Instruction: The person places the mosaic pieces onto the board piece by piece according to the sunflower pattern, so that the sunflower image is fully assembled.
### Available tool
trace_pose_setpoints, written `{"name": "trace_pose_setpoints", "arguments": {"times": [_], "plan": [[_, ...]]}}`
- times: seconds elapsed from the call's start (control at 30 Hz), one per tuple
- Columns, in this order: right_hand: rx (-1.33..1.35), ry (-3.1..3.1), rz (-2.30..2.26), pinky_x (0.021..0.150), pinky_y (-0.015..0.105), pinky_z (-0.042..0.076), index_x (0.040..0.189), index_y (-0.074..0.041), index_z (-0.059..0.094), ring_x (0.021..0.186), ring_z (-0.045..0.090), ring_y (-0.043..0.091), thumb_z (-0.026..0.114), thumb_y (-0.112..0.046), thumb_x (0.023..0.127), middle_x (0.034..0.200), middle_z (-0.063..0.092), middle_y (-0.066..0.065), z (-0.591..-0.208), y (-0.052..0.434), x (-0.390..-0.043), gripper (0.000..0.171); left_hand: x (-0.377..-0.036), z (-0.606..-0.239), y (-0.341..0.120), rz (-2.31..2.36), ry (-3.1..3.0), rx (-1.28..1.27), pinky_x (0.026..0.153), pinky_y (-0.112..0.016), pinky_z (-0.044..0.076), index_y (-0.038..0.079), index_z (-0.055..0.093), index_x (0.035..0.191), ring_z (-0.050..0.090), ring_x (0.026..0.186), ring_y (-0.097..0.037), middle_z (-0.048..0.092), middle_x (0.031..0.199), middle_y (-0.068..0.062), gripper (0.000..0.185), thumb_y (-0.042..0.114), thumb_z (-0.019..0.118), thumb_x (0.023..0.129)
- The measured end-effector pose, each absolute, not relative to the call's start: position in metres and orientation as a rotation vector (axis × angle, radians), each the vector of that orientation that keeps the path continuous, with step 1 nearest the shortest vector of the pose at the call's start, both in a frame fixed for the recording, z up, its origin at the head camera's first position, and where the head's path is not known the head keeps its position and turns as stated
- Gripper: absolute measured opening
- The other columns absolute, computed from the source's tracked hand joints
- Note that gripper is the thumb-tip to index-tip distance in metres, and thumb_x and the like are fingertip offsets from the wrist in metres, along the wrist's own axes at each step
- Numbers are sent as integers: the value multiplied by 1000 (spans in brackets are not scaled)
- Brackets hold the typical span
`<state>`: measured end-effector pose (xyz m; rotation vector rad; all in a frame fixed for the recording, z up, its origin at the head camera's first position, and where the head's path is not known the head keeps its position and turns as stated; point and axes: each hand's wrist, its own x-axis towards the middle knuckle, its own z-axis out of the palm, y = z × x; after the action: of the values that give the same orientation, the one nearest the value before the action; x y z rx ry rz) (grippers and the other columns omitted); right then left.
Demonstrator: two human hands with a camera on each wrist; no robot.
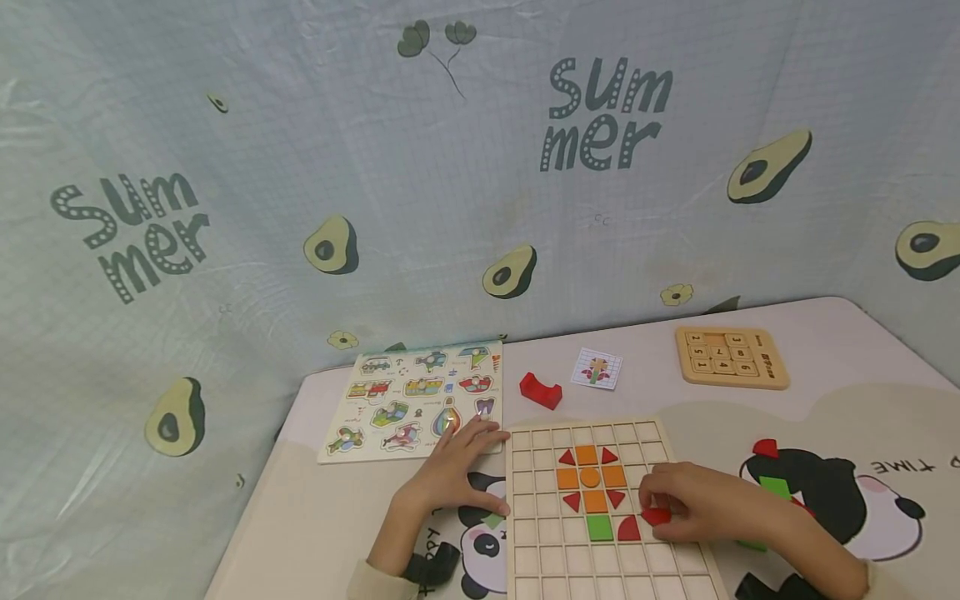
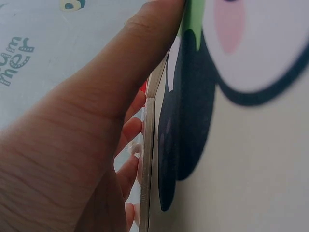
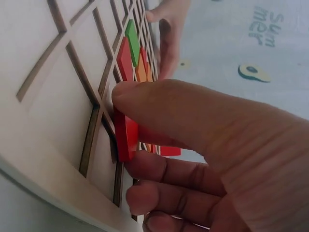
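A wooden grid board (image 1: pixel 551 550) lies on the table with orange, red and green pieces (image 1: pixel 590 479) set in its cells as a flower shape. My right hand (image 1: pixel 693 500) pinches a red piece (image 1: pixel 657 516) (image 3: pixel 126 135) between thumb and fingers, low over a cell at the board's right side, next to a red quarter-round piece (image 1: pixel 628 528). My left hand (image 1: pixel 457 471) rests flat on the table against the board's left edge (image 2: pixel 147 159), with straight fingers and the thumb along the frame.
A picture peg puzzle (image 1: pixel 416 400) lies at the back left, a red block (image 1: pixel 541 389) and a pattern card (image 1: pixel 597 368) behind the board, a wooden number slide puzzle (image 1: pixel 731 357) at the back right. Green and red loose pieces (image 1: pixel 772 486) lie right of my right hand.
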<state>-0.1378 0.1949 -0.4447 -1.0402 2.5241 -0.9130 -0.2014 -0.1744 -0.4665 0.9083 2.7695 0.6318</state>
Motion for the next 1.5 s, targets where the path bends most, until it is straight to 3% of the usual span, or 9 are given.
{"name": "trace_pose_setpoints", "arguments": {"times": [0.33,0.5,0.73,0.9,1.23,1.5], "plan": [[-1199,2442,-995,53,12,40,91,-20,64,63,43,-8,72,-22,89,71,46,-22,-448,195,-139,9,-201,-467,-175,638,2764,925,119,-59,7,24,47,144,20,148,-27,39,149,-2,92,55,84,65],[-1195,2410,-1015,53,12,41,99,-18,65,63,44,-8,73,-21,87,72,48,-22,-447,194,-138,15,-202,-467,-175,638,2764,942,119,-61,7,23,47,144,20,147,-28,39,149,-3,92,55,84,66],[-1107,2448,-981,53,13,39,82,-21,59,62,43,-7,75,-22,85,69,45,-21,-446,193,-137,17,-202,-467,-175,631,2764,930,119,-59,6,24,46,145,19,148,-27,38,149,-1,94,56,84,65],[-1052,2448,-978,53,14,39,80,-22,58,62,43,-6,75,-26,85,68,45,-21,-446,193,-137,18,-202,-466,-174,630,2762,909,120,-57,5,26,46,144,17,149,-25,38,150,0,94,57,84,65],[-1103,2386,-985,57,15,42,87,-21,65,69,46,-4,73,-25,88,75,49,-20,-445,210,-144,10,-200,-465,-174,639,2758,889,120,-56,4,25,46,144,17,149,-26,38,150,0,93,57,84,65],[-1050,2323,-1030,57,18,44,88,-20,62,72,47,-2,76,-20,84,80,51,-16,-441,238,-148,14,-200,-464,-174,638,2763,885,120,-56,4,25,47,144,17,149,-25,38,150,0,93,57,84,64]]}}
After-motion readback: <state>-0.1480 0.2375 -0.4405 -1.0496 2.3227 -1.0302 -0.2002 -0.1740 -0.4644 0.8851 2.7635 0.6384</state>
